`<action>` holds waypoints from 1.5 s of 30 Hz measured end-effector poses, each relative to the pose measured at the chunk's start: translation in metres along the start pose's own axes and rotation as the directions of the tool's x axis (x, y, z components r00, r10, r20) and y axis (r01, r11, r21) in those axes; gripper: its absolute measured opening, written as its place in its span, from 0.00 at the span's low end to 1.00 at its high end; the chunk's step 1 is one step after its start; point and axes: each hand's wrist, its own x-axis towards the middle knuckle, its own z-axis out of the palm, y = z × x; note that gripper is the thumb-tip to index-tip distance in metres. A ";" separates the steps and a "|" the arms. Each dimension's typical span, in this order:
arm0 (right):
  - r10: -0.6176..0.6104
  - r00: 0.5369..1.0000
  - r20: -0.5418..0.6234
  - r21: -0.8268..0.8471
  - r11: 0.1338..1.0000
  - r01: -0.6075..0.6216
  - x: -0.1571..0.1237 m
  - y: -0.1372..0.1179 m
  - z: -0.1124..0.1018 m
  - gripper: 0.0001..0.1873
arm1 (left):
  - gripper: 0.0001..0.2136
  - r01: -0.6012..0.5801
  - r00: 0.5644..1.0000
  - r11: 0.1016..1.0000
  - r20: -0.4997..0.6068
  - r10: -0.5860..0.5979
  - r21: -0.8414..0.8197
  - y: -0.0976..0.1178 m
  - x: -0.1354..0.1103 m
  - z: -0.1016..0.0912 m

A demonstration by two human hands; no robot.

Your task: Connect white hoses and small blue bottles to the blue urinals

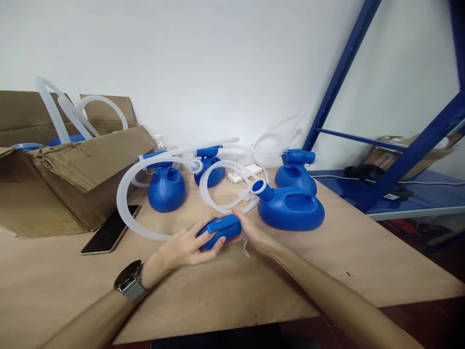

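Both hands hold a blue plastic urinal funnel [224, 227] just above the front of the table. My left hand [191, 246] wraps its fingers over the left end and underside. Closed round the right end is my right hand [250, 231], with the thumb on top and fingers partly hidden beneath. A thin white string [246, 249] dangles by the right palm. The pale ribbed hose [125, 203] curves down behind my left hand; whether it joins the funnel is hidden. Close to my right hand stands a blue urinal bottle [290, 209] with an uncapped neck.
Several more blue bottles [167, 190] with hoses stand towards the wall, beside coiled clear tubing [209, 194] and a white power strip [245, 173]. At left are a phone [109, 231] and a cardboard box [87, 194] holding hoses. A blue metal rack [341, 72] rises at right.
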 end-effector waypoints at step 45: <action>-0.708 0.703 -0.071 -0.475 0.643 0.601 -0.010 -0.012 -0.004 0.12 | 0.22 0.425 0.899 0.824 0.065 -0.434 -0.375 0.013 -0.009 0.013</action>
